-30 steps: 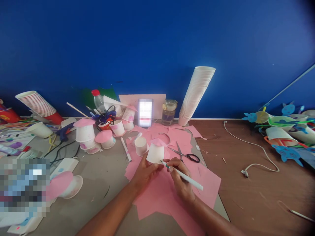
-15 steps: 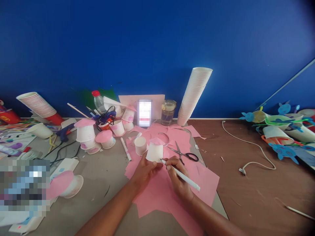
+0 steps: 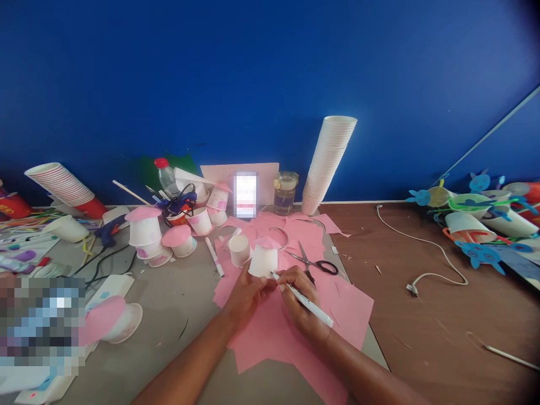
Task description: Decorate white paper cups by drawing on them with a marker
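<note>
My left hand [image 3: 248,293] is closed on the lower rim of a white paper cup [image 3: 264,261], held upside down with a pink paper piece [image 3: 266,242] on its top. In my right hand [image 3: 300,298] is a white marker [image 3: 311,306], gripped like a pen. Its tip is at the cup's lower right side; whether it touches cannot be made out. Beneath both hands lie pink paper sheets [image 3: 291,343]. Black-handled scissors [image 3: 313,262] rest open on the paper to the right, and another small white cup [image 3: 239,251] stands to the left.
A tall leaning stack of white cups [image 3: 329,166] and a glass jar [image 3: 286,194] stand by the blue wall. Pink-topped cups [image 3: 144,228], a glue gun [image 3: 110,229] and a power strip [image 3: 105,295] are on the left. A white cable [image 3: 439,247] and decorated cups [image 3: 472,228] lie right.
The marker has shifted slightly left along the cup's lower edge, together with my right hand. My left hand keeps hold of the cup. The whole view has turned slightly.
</note>
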Action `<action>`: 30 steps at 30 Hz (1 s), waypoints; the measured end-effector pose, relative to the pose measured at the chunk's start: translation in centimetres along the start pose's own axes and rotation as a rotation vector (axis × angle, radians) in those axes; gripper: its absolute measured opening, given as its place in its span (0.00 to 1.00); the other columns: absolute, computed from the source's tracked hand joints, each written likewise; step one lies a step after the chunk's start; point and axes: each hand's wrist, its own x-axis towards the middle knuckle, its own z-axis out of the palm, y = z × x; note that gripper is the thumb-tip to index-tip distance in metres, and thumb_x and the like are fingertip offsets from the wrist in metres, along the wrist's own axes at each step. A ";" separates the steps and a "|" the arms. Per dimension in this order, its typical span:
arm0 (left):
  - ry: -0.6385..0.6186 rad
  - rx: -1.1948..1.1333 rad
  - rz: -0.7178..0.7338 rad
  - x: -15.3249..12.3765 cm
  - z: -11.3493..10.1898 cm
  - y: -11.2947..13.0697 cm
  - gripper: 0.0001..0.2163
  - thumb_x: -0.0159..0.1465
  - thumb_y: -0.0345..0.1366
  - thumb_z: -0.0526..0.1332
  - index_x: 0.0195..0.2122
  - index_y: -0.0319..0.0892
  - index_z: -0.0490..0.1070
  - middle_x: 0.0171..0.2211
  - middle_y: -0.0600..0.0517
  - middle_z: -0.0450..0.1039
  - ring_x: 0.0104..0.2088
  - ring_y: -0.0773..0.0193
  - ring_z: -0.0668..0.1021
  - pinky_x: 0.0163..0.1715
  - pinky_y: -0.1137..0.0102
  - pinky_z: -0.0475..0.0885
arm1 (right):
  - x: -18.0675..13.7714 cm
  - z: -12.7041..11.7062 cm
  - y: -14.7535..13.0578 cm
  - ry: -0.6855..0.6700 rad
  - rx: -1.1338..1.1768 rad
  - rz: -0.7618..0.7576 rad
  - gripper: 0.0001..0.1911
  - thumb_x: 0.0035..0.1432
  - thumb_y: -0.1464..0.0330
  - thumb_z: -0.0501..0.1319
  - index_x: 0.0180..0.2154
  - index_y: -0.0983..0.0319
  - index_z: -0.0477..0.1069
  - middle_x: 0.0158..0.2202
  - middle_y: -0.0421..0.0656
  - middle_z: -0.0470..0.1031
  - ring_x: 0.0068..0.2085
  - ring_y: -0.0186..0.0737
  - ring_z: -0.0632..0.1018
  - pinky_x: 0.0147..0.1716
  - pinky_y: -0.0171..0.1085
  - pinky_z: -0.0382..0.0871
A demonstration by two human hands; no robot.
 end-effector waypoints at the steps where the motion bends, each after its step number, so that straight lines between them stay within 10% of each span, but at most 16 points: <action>1: 0.015 -0.001 0.000 0.0 0.0 0.0 0.25 0.58 0.35 0.68 0.56 0.50 0.65 0.38 0.52 0.76 0.38 0.65 0.77 0.44 0.66 0.71 | 0.0 0.0 0.0 -0.016 0.013 -0.002 0.09 0.57 0.76 0.56 0.31 0.57 0.71 0.29 0.39 0.70 0.35 0.39 0.76 0.38 0.39 0.71; 22: -0.001 0.027 0.011 0.0 0.1 0.2 0.23 0.59 0.36 0.68 0.55 0.47 0.67 0.39 0.49 0.76 0.39 0.62 0.78 0.45 0.65 0.71 | -0.2 -0.1 0.6 -0.014 0.118 0.115 0.08 0.59 0.73 0.56 0.30 0.58 0.71 0.28 0.39 0.70 0.33 0.37 0.75 0.35 0.37 0.69; 30: -0.022 0.007 0.011 -0.1 -0.5 0.1 0.20 0.60 0.38 0.67 0.54 0.46 0.68 0.42 0.47 0.76 0.41 0.58 0.78 0.49 0.58 0.70 | -0.8 0.2 1.0 0.193 0.148 0.267 0.09 0.64 0.62 0.58 0.44 0.57 0.70 0.38 0.44 0.73 0.40 0.42 0.77 0.40 0.43 0.73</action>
